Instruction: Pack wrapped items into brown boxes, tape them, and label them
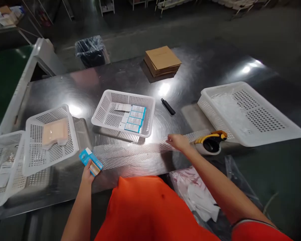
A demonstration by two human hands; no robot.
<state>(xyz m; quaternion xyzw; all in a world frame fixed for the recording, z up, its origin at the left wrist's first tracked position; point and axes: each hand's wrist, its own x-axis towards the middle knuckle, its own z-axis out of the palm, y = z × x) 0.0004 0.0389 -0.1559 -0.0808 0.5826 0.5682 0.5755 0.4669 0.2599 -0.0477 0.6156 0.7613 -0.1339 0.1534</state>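
My left hand is closed around a small blue box with a white patch and a tan part, at the left end of a strip of bubble wrap. The strip lies flat along the near side of the metal table. Farther right, my right hand is closed, its fingertips pinching the strip's upper edge. Just beyond that hand sits a yellow and black tape dispenser. Ahead of me, a white basket holds several blue and white boxes.
A black cutter-like tool lies right of the middle basket. Brown cardboard pieces are stacked behind. On the right is a large basket with clear plastic; two more baskets stand left. A lined bin is beyond the table.
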